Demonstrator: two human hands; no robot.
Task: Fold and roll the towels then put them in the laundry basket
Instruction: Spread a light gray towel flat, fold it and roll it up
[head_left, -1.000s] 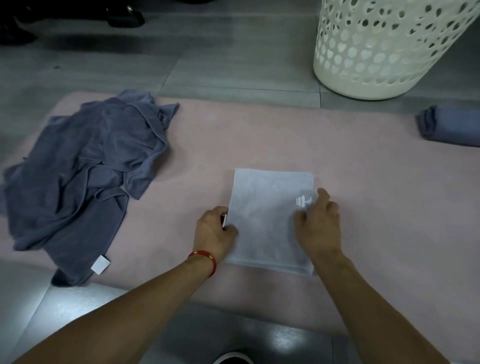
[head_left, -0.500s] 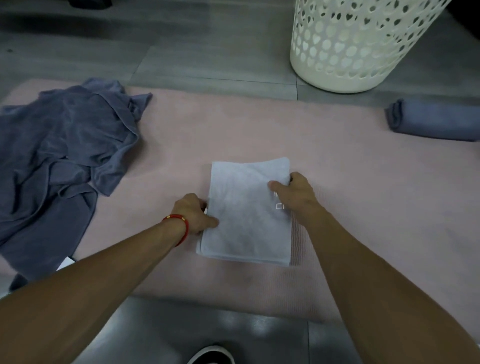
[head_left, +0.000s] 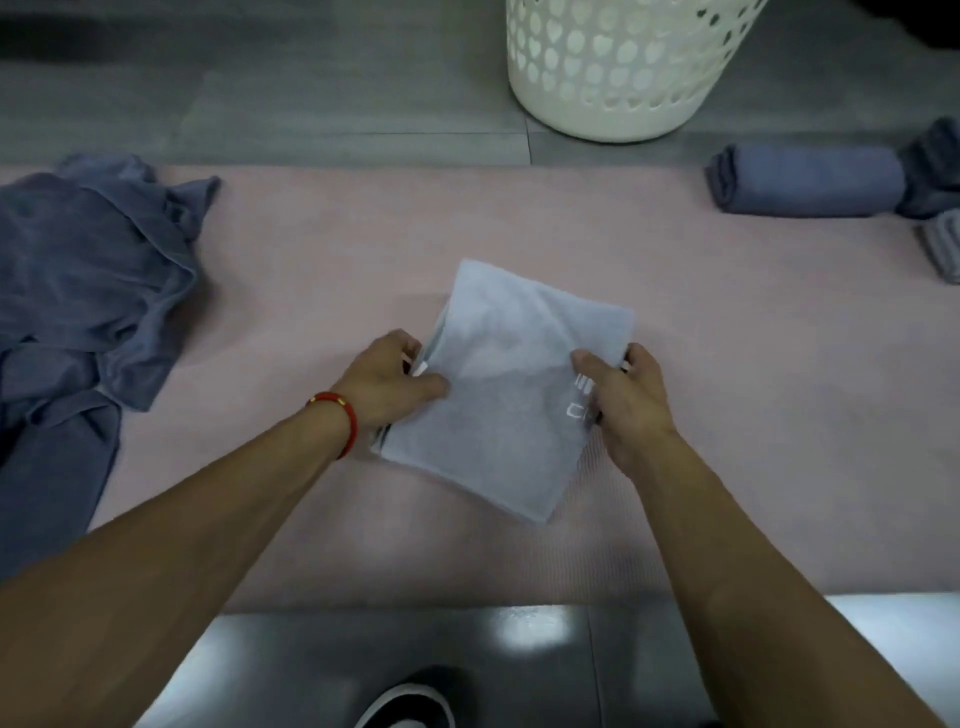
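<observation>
Between the hands: light towel, folded flat, skewed on the pink mat.
Left hand: pinching the towel's left edge.
Right hand: gripping the right edge.
Step, likely: folding done, rolling not begun.
Next: tight, even roll.
Beyond the grip: basket.

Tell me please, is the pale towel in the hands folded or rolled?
Folded, not rolled: the pale towel is a flat layered rectangle.

Pale grey towel, pink mat
</observation>
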